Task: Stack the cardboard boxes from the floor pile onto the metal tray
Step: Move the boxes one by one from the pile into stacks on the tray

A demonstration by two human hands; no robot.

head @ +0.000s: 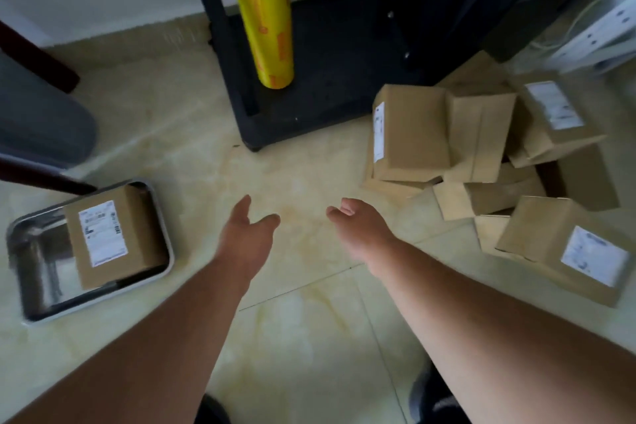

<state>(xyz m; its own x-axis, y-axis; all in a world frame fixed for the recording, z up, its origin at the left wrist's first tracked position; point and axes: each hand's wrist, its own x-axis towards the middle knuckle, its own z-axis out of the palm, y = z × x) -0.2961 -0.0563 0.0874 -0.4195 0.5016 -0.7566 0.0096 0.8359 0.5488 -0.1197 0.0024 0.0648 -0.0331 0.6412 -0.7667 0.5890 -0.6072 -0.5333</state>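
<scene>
With one box (113,234) on the metal tray (20,244), both hands hang open—left hand (246,234), right hand (359,225). Best take the nearest box (564,248) right of the right grip—squarely, both sides.

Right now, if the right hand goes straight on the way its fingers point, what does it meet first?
The right hand points forward and slightly left over bare floor tiles. The first thing in that line is probably the black cart base, not the box pile beside it, though depth is unclear.

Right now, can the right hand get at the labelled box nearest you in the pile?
Probably yes. The right hand is open and holds nothing, and only bare floor lies between it and the labelled box at the near edge of the pile. Nothing sits on top of that box.
</scene>
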